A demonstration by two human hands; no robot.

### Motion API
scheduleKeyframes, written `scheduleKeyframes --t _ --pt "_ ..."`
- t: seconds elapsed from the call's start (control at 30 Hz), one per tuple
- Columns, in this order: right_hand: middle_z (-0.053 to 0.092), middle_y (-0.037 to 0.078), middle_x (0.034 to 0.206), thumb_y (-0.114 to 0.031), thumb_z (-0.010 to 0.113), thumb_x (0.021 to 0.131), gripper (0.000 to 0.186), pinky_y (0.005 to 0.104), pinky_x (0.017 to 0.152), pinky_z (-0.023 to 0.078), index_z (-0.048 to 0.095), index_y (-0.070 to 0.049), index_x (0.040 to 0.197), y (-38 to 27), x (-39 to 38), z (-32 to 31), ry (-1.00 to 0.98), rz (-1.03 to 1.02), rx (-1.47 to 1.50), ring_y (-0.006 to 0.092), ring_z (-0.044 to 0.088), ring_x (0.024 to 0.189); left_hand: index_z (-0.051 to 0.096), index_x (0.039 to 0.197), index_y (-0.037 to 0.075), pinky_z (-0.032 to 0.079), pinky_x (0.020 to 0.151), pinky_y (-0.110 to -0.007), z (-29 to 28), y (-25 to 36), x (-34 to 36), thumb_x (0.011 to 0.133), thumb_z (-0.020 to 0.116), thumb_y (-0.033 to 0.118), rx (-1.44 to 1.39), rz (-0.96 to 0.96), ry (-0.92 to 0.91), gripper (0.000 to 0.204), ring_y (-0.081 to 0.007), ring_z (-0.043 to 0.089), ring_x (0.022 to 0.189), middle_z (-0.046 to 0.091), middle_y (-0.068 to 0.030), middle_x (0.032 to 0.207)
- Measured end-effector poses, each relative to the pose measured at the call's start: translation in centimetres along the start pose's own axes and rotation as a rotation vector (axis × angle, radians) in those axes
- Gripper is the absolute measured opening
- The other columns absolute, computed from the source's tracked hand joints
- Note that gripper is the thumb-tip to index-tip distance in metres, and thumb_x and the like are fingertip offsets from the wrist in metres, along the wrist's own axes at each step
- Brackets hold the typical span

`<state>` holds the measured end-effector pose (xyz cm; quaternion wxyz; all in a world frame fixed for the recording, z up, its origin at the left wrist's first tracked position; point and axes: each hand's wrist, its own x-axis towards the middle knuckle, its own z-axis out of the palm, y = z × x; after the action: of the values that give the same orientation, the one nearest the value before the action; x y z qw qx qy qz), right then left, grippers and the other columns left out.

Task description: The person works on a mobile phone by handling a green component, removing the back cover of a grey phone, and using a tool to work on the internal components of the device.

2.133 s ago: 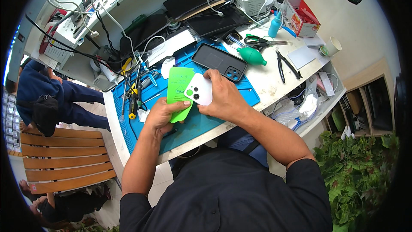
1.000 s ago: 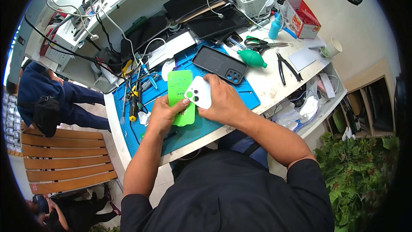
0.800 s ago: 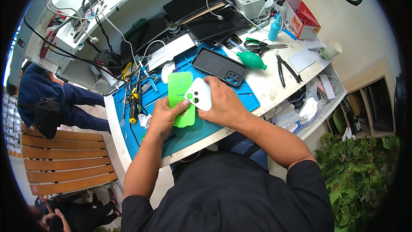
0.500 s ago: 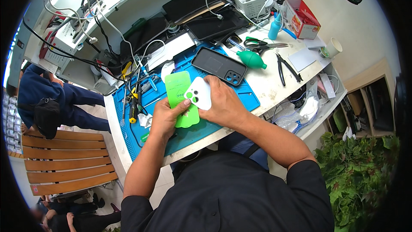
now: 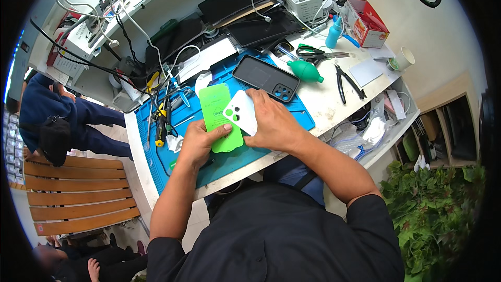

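Observation:
A bright green phone-shaped film sheet (image 5: 221,115) lies over the blue work mat (image 5: 261,146). My left hand (image 5: 201,143) grips its lower left edge with the thumb on top. My right hand (image 5: 271,122) holds a white phone back piece with round camera holes (image 5: 241,113) against the green sheet's right side. A black phone case (image 5: 265,77) lies face down on the mat just beyond my right hand.
Screwdrivers and tweezers (image 5: 162,120) lie at the mat's left. A green air blower (image 5: 305,71), scissors (image 5: 313,52), black pliers (image 5: 344,81), a blue bottle (image 5: 334,32), a red box (image 5: 368,23) and a cup (image 5: 402,61) stand to the right. Cables and dark panels fill the back. Another person (image 5: 62,120) sits at left by a wooden bench (image 5: 78,193).
Both hands stay in place on the green sheet and white piece, with only slight shifts. The seated person at left has moved a little.

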<state>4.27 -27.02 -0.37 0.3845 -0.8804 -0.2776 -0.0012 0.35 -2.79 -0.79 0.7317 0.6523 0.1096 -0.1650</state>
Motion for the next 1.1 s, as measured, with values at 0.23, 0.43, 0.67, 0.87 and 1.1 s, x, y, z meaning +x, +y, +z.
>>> scheduleKeyframes --t 0.23,0.43,0.67,0.87,1.1 --pt "0.055 0.036 0.142 -0.020 0.090 0.070 0.106 0.0479 0.117 0.051 0.038 0.017 0.154 0.1 -0.2 0.5 -0.004 0.008 0.028 0.0498 0.059 0.135 0.078 0.120 -0.009 0.064 0.086 -0.034 0.7 -0.4 0.1 0.096 0.089 0.012 -0.059 0.029 0.053 0.033 -0.0201 0.080 0.093 0.083 -0.0166 0.112" --pt "0.053 0.037 0.142 -0.018 0.090 0.069 0.109 0.0479 0.118 0.050 0.034 0.019 0.155 0.1 -0.2 0.4 -0.038 0.007 0.049 0.0499 0.057 0.137 0.078 0.117 -0.008 0.063 0.084 -0.033 0.9 -0.6 0.2 0.096 0.090 0.013 -0.076 0.034 0.087 0.032 -0.0195 0.078 0.091 0.082 -0.0145 0.109" --pt "0.053 0.037 0.140 -0.016 0.089 0.070 0.110 0.0488 0.119 0.049 0.031 0.019 0.157 -0.1 -0.6 1.1 0.014 -0.005 0.054 0.0510 0.056 0.136 0.077 0.116 -0.004 0.062 0.085 -0.035 1.3 -0.7 0.2 0.095 0.088 0.009 -0.078 0.038 0.112 0.027 -0.0195 0.077 0.090 0.081 -0.0116 0.106" --pt "0.052 0.038 0.141 -0.015 0.089 0.071 0.110 0.0486 0.120 0.048 0.029 0.019 0.157 -0.6 -0.7 0.8 0.005 0.015 0.064 0.0513 0.055 0.138 0.079 0.115 -0.007 0.062 0.083 -0.033 1.8 -0.4 0.0 0.095 0.089 0.010 -0.079 0.055 0.113 0.029 -0.0189 0.077 0.089 0.082 -0.0140 0.106" --pt "0.052 0.037 0.143 -0.016 0.089 0.071 0.111 0.0481 0.120 0.048 0.030 0.019 0.158 -0.1 -0.8 1.2 0.016 0.012 0.070 0.0513 0.056 0.138 0.076 0.122 -0.006 0.063 0.084 -0.035 1.9 -0.2 -0.1 0.095 0.091 0.015 -0.017 0.094 0.066 0.038 -0.0203 0.078 0.093 0.082 -0.0150 0.113"
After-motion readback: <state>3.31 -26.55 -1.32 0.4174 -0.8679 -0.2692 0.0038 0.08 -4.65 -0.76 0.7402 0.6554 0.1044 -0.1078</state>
